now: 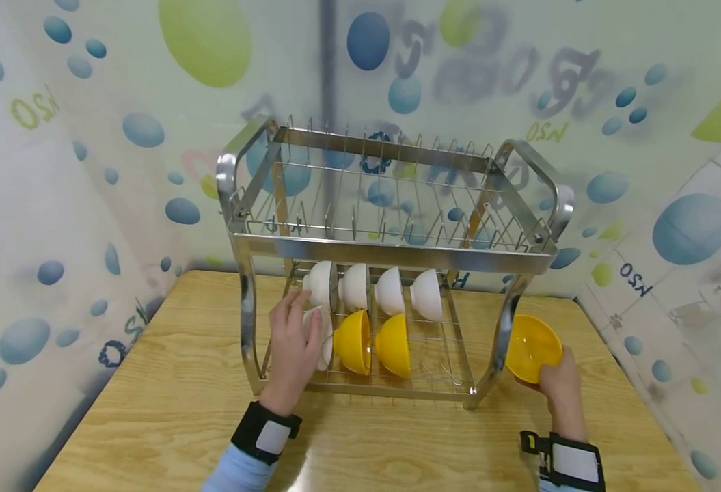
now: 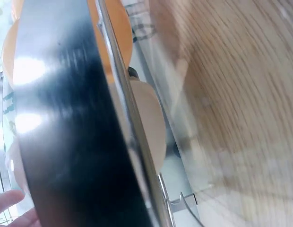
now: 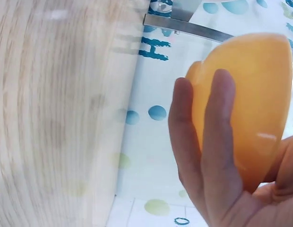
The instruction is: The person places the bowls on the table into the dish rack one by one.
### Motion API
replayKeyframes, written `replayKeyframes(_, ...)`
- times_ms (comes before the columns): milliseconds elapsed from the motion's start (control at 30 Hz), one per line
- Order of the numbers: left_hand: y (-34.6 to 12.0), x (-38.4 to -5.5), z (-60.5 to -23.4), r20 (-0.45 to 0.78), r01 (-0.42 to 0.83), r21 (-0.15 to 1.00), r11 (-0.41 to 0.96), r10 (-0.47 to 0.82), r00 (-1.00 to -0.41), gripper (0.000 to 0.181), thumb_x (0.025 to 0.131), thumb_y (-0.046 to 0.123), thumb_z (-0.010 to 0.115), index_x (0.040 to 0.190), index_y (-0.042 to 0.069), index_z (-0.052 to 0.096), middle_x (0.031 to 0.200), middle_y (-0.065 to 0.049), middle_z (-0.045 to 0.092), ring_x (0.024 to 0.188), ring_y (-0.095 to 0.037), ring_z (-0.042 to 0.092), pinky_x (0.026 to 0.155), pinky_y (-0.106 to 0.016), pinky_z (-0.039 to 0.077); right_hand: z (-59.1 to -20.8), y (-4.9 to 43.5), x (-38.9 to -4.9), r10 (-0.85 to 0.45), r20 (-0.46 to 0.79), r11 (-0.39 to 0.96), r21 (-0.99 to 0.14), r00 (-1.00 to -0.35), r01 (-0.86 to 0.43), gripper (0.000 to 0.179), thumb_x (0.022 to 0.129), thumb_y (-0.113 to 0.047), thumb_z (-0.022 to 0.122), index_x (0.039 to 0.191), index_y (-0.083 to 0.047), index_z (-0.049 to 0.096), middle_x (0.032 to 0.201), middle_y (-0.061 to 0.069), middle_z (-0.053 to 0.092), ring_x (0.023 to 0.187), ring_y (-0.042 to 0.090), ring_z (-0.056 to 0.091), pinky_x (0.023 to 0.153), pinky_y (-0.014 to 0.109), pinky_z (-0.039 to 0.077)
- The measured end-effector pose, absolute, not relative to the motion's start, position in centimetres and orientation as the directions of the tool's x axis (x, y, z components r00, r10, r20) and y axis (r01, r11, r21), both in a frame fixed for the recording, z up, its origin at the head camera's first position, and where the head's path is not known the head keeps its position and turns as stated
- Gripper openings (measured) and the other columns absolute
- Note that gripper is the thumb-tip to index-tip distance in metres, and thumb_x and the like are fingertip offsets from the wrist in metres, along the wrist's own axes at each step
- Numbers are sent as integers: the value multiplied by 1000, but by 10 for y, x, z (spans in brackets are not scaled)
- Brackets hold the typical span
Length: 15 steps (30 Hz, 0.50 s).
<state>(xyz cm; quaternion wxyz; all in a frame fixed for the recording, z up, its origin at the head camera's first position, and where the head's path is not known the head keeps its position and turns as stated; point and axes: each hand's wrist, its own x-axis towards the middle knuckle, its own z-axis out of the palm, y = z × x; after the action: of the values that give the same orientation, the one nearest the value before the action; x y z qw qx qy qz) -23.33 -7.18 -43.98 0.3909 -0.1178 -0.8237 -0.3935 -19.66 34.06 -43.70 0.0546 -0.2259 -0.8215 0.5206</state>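
Note:
My right hand [image 1: 562, 383] grips a yellow bowl [image 1: 534, 348] to the right of the rack, its hollow facing the head camera. In the right wrist view the fingers [image 3: 219, 118] lie along the bowl's outside. My left hand [image 1: 295, 348] is at the left end of the lower shelf, beside a white bowl [image 1: 326, 342] that it partly covers. Its fingers look extended; contact with the bowl is unclear. Two yellow bowls [image 1: 352, 343] stand on edge right of that white bowl. Behind them runs a row of several white bowls [image 1: 389, 292].
The two-tier metal dish rack [image 1: 397, 254] stands on a wooden table [image 1: 169, 396] against a patterned wall [image 1: 102, 205]. Its upper tier has upright wire prongs. A curved right leg [image 1: 500, 335] stands between the shelf and the held bowl.

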Motion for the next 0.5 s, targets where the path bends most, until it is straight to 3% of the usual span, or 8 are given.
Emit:
replayKeyframes(267, -65, -235, -434, 727, 496, 567, 657, -118, -676, 36, 95, 14, 54, 127, -3, 54, 135, -26, 44, 124, -39, 40, 102, -54, 36, -423, 349, -187, 394, -135, 537, -769, -909, 347, 64, 83, 9, 32, 143, 13, 11, 129, 41, 31, 95, 44, 49, 57, 32, 53)
replayKeyframes(500, -61, -236, -434, 716, 488, 582, 651, -125, -687, 35, 93, 9, 57, 125, -3, 55, 133, -26, 45, 124, -41, 39, 101, -56, 35, -413, 354, -175, 300, -204, 576, -740, -932, 347, 63, 82, 9, 34, 140, 14, 12, 120, 38, 36, 79, 29, 54, 59, 31, 52)
